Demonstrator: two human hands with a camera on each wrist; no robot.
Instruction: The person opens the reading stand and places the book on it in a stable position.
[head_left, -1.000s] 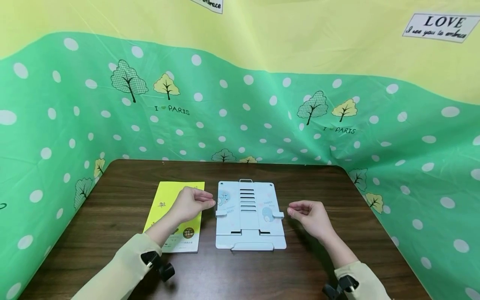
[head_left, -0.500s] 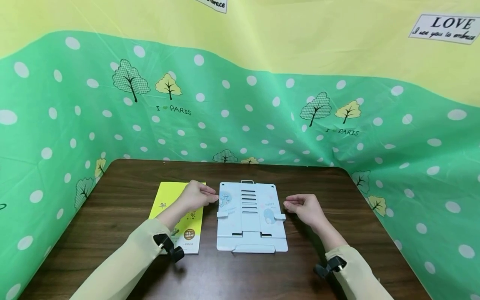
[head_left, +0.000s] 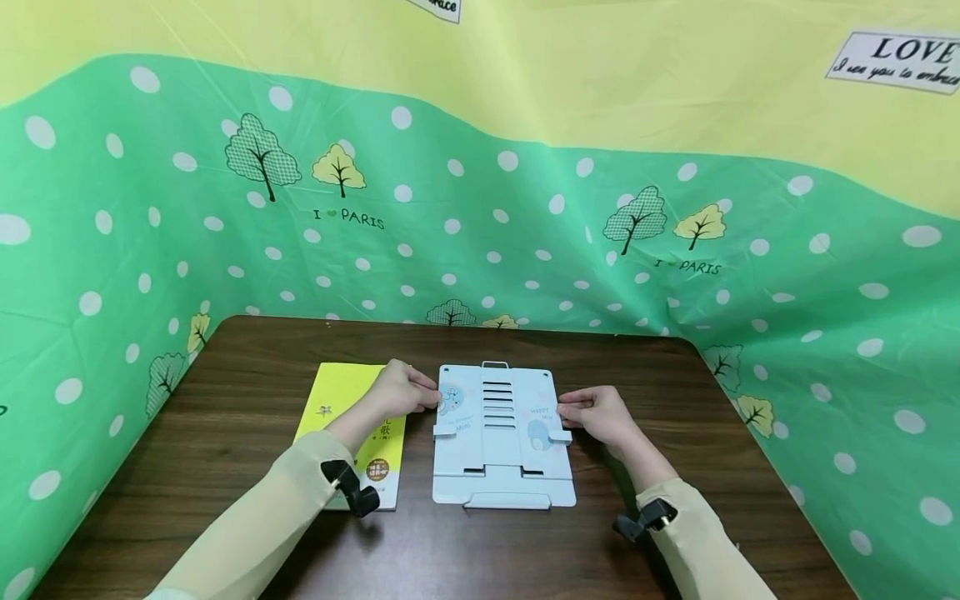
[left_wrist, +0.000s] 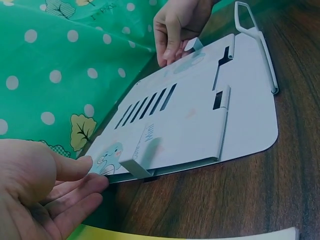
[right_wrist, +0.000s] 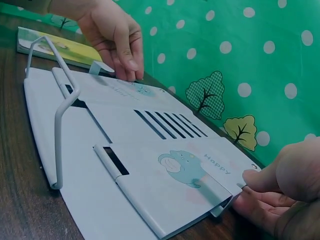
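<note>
A pale blue metal book stand (head_left: 497, 442), folded flat, lies on the table with cartoon prints, a column of slots and two page clips. My left hand (head_left: 399, 390) pinches its left edge above the left clip (left_wrist: 137, 161); the thumb is on top and the fingers are at the underside. On the opposite side my right hand (head_left: 598, 413) holds the right edge in the same way, thumb over the face and fingers beneath, close to the right clip (head_left: 559, 436). The wire ledge (right_wrist: 59, 130) sits at the stand's near end.
Left of the stand lies a yellow book (head_left: 341, 379), partly covered by my left forearm. The dark wooden table (head_left: 465, 558) ends at a green and yellow printed cloth (head_left: 420, 192) hung behind and at both sides.
Both hands have moved inward from beside the stand and now grip its two side edges. The stand and the book have stayed in place.
</note>
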